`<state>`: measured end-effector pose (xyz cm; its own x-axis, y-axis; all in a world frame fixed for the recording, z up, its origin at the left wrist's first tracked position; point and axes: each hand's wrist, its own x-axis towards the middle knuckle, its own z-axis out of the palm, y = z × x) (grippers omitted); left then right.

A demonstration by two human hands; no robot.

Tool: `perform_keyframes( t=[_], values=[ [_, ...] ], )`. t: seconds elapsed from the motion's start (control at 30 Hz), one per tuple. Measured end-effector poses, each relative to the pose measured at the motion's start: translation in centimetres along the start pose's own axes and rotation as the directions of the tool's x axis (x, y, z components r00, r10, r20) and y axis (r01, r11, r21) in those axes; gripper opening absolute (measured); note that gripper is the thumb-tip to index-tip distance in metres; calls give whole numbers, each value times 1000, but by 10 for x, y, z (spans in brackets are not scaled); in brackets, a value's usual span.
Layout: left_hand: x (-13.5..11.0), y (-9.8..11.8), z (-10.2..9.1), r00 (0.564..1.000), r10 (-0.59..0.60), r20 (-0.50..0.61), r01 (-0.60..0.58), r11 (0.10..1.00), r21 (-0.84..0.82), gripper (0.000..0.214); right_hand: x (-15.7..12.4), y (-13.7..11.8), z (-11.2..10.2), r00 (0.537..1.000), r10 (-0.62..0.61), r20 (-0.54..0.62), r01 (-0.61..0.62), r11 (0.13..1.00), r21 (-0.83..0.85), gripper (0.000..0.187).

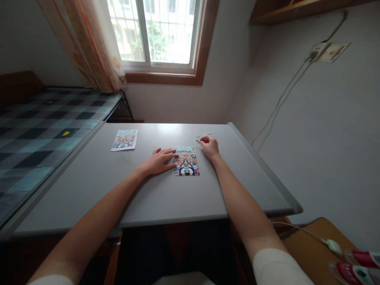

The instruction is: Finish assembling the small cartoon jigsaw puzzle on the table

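Colourful rectangular jigsaw puzzle lies on the grey table between both hands. Left hand rests flat and open, fingertips touching its left edge. Right hand pinches among small loose puzzle pieces just beyond.

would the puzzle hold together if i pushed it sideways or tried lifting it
Pushed, the puzzle would probably slide on the smooth table, though its interlocked pieces may buckle or separate. Lifted by one edge, being thin, it would likely sag and break apart.
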<state>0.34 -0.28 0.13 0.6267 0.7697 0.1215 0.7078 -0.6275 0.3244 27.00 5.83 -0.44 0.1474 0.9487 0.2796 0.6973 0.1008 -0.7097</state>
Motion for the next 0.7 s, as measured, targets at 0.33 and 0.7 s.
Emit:
perform_keyframes(
  t=[0.33,0.7],
  values=[
    [-1,0,2,1000,6,-21,-6,1000,6,49,-29,-44,26,888,-369,274,373,927,40,16],
    [-1,-2,3,1000,9,-25,-8,1000,15,49,-29,-38,29,874,-378,307,377,924,64,16]
  ],
)
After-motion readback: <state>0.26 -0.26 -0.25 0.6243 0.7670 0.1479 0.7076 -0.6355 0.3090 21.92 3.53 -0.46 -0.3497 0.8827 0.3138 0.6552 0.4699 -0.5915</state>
